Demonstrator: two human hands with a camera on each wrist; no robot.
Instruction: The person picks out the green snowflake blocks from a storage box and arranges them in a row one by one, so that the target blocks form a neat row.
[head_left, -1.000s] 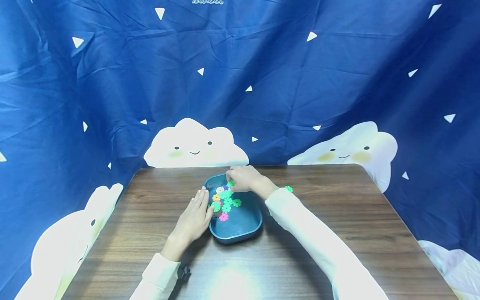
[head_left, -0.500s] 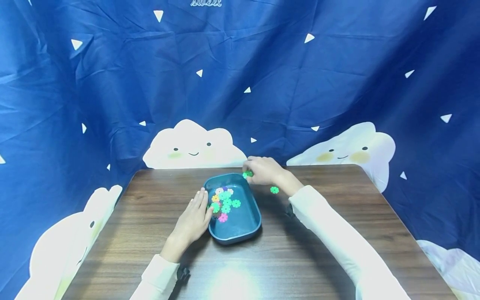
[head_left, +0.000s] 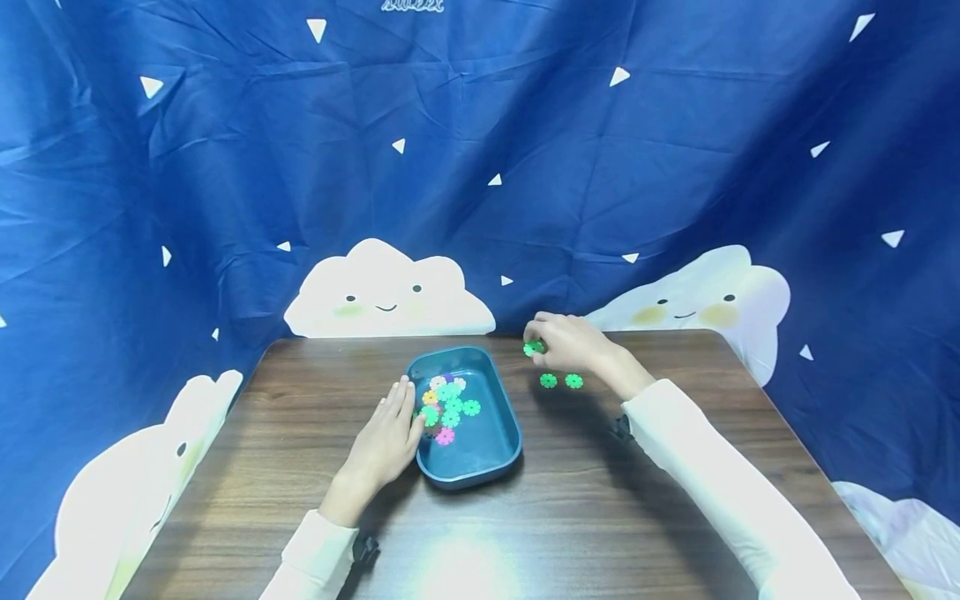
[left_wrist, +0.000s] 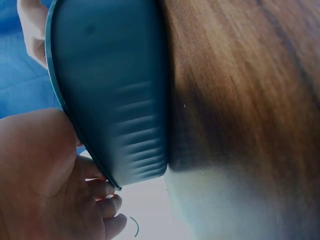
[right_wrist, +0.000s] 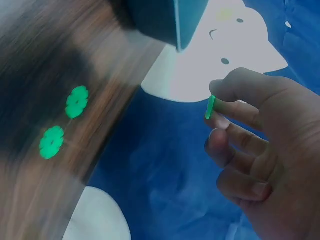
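My right hand (head_left: 573, 343) pinches a green flower-shaped plastic disc (head_left: 533, 347) between thumb and fingertips, above the table right of the blue tray (head_left: 480, 475). In the right wrist view that held disc (right_wrist: 210, 107) shows edge-on. Two more green discs, one nearer the tray (head_left: 548, 381) and one farther right (head_left: 573, 381), lie side by side beneath this hand. My left hand (head_left: 381, 435) rests on the tray's left rim with fairly straight fingers. Inside the tray lies a pile of discs, among them green (head_left: 452, 403), orange (head_left: 430, 397) and pink (head_left: 445, 436) ones.
The wooden table (head_left: 315, 417) extends on both sides of the tray. Behind its far edge hangs a blue curtain (head_left: 450, 167) with white clouds and triangles. Dark wrist devices sit at both cuffs.
My right hand has come out of the tray with a green disc and moved right, over the table. The second green disc on the table is in view again. My left hand stays put.
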